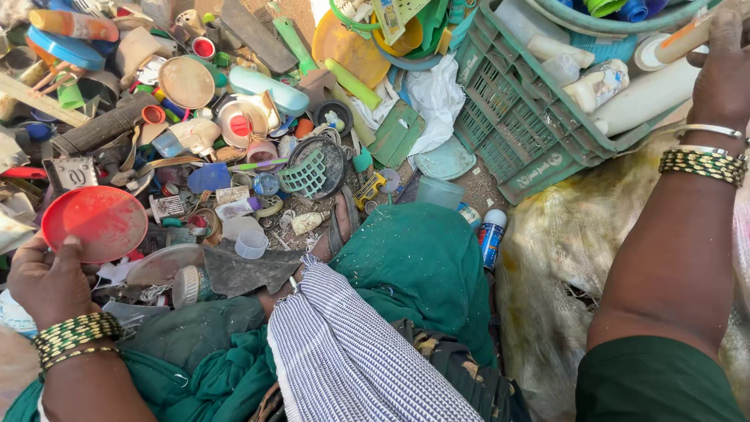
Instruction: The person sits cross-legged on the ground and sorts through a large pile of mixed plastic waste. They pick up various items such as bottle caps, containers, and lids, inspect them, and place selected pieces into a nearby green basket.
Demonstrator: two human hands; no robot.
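the left hand (48, 280) grips a red lid (94, 223) by its lower left edge, thumb on the upper face, fingers closed under it. the lid is held just above the scrap pile (234, 148), at the left of the view. the right hand (723, 66) is closed around a white tube (676, 43) with an orange end, at the upper right, over the green crate (516, 129). the tube lies over the other pale bottles (598, 82) in the crate.

handling, as a judgement:
- keep the thumb flat on the lid; an edge grip on a thin disc is likely to let it tilt.
- lift the lid clear of the loose caps and cups beside it, so that none are dragged along.
- hold the tube near its middle; it is long and would swing if held by the end.
- keep the right wrist above the crate rim; the bangles (703, 162) could catch on the lattice wall.
- the sack (562, 258) lies between the knee and the crate; whether it is open cannot be told.
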